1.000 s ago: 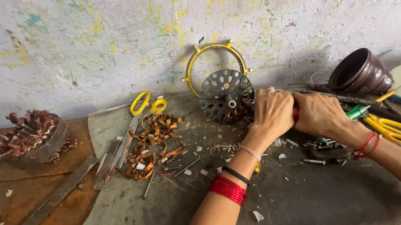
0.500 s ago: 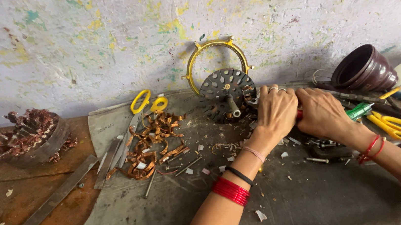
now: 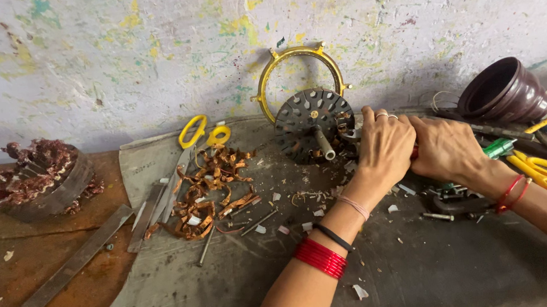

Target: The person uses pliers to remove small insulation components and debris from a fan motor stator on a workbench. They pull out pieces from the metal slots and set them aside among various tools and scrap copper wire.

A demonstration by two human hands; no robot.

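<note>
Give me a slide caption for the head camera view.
Left hand and right hand work beside a dark slotted disc on a cluttered bench.

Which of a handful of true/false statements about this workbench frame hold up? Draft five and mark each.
1. Both hands, left hand and right hand, are close together beside the dark round slotted metal disc. True.
2. The yellow metal ring lies flat on the table. False: it stands leaning against the wall.
3. The yellow-handled scissors lie left of the disc. True.
4. The dark brown bowl is at the left edge. False: it is at the right, tilted.
5. The pile of copper-coloured strips sits under the right hand. False: it lies well left of both hands.
</note>
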